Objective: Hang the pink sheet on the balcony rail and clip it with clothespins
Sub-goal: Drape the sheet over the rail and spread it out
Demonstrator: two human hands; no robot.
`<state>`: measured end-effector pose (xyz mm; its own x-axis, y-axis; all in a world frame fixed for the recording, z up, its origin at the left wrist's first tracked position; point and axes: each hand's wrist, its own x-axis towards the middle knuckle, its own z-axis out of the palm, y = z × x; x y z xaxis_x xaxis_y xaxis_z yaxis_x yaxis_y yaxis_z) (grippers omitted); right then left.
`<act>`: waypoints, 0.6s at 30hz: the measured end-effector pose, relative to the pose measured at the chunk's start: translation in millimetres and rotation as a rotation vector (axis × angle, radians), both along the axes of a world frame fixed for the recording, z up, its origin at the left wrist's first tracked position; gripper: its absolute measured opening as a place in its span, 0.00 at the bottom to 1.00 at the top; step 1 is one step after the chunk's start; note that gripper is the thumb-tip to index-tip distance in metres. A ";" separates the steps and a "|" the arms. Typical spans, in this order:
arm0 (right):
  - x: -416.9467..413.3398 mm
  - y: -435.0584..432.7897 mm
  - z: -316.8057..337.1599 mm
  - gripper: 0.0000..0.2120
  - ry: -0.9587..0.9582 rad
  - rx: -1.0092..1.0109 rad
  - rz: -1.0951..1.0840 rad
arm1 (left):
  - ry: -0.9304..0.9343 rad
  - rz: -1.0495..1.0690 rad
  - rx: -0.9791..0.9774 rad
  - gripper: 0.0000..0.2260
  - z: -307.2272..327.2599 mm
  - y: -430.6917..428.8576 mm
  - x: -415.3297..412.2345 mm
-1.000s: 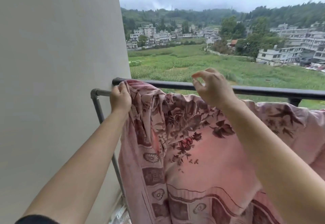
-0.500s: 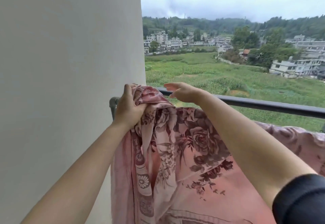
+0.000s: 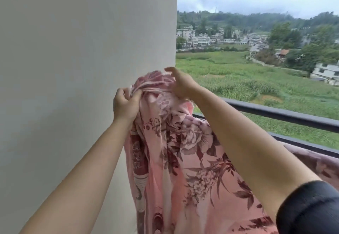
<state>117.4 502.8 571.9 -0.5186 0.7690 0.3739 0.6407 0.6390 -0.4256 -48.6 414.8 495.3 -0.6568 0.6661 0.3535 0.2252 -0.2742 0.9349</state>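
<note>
The pink sheet, printed with dark red flowers, fills the lower centre of the frame. Its top is gathered into a bunch in the middle of the frame, against the edge of the pale wall, and it hangs from there to the bottom edge. A further stretch of it shows at the right edge, just under the lower dark bar. The left hand grips the bunched top, its fingers curled tight round the folds. The right hand lies over the top of the bunch from the right. Its fingers are nearly straight and slightly spread, pointing toward the wall, and its heel touches the cloth. The balcony rail slants from centre to right edge, behind the right forearm. A black sleeve sits in the lower right corner.
</note>
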 end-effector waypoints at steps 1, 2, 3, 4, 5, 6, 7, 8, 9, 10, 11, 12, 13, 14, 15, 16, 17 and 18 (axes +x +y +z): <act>-3.7 -0.6 -9.2 0.21 -0.240 -0.132 0.003 | -0.029 0.037 -0.155 0.11 -18.8 3.6 -9.5; -3.5 -0.5 -19.8 0.17 -0.390 -0.201 -0.012 | -0.056 0.014 -0.286 0.09 -37.6 5.0 -17.3; 0.1 -1.1 -29.2 0.11 -0.440 -0.199 -0.011 | -0.078 -0.044 -0.358 0.09 -53.3 5.1 -23.9; 5.6 -2.8 -35.2 0.12 -0.422 -0.172 0.007 | -0.095 -0.084 -0.379 0.10 -62.6 4.4 -28.3; 12.7 -6.1 -37.2 0.19 -0.402 -0.155 0.011 | -0.112 -0.090 -0.366 0.10 -64.2 3.7 -30.3; 19.6 -8.5 -38.1 0.26 -0.387 -0.153 0.008 | -0.130 -0.080 -0.328 0.12 -60.5 4.1 -31.2; 25.2 -10.7 -38.2 0.33 -0.359 -0.159 0.012 | -0.139 -0.057 -0.274 0.13 -54.7 6.4 -32.1; 31.5 -14.3 -36.9 0.38 -0.339 -0.166 0.035 | -0.128 -0.019 -0.216 0.13 -48.5 9.6 -32.8; 38.6 -20.8 -34.2 0.39 -0.339 -0.177 0.077 | -0.102 0.020 -0.164 0.13 -42.5 12.5 -33.1; 46.2 -27.1 -32.9 0.37 -0.351 -0.188 0.127 | -0.066 0.051 -0.121 0.12 -36.9 15.2 -32.4; 54.9 -32.4 -32.9 0.33 -0.383 -0.199 0.164 | -0.032 0.075 -0.093 0.12 -32.6 17.9 -30.6; 65.3 -35.7 -32.4 0.29 -0.401 -0.201 0.180 | -0.011 0.093 -0.071 0.12 -28.7 19.9 -27.4; 78.1 -37.5 -29.0 0.24 -0.392 -0.192 0.172 | -0.010 0.107 -0.048 0.13 -24.6 21.6 -23.9; 93.1 -38.6 -22.8 0.19 -0.375 -0.169 0.146 | -0.033 0.115 -0.019 0.12 -20.8 23.5 -20.7; 110.2 -38.4 -14.5 0.16 -0.360 -0.144 0.113 | -0.084 0.115 0.011 0.11 -16.9 25.1 -17.9; 128.3 -38.3 -5.1 0.14 -0.341 -0.126 0.073 | -0.155 0.105 0.034 0.10 -13.0 26.1 -16.2; 147.8 -37.5 3.4 0.13 -0.299 -0.108 0.024 | -0.225 0.084 0.045 0.09 -9.8 26.6 -15.8; 167.3 -36.7 11.1 0.13 -0.230 -0.075 -0.025 | -0.281 0.059 0.040 0.11 -8.0 27.1 -16.5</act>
<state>284.7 466.1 583.0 -0.5644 0.8034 0.1896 0.7413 0.5943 -0.3118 -65.2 441.9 487.4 -0.7699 0.6131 0.1770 -0.0247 -0.3058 0.9518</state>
